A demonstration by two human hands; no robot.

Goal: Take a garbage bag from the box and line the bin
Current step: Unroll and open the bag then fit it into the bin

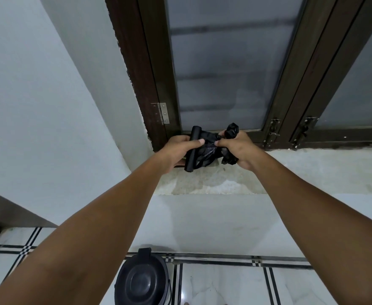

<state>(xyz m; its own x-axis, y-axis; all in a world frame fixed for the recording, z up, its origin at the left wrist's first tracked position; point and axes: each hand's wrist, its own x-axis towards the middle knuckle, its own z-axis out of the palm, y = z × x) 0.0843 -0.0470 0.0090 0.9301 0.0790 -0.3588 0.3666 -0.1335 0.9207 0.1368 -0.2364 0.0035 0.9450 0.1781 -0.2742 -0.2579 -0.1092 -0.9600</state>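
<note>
a black roll of garbage bags stands near upright, its crumpled loose bag trailing right, above the open black bin on the floor.

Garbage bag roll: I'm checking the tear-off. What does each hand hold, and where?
Left hand grips the roll around its middle; right hand clutches the bunched loose bag end.

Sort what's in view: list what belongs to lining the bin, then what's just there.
Job: bag roll, held by left hand; pulled-off bag, gripped by right hand; black bin on the floor.

Just there: window frame, hinge, latches, stone sill.
</note>
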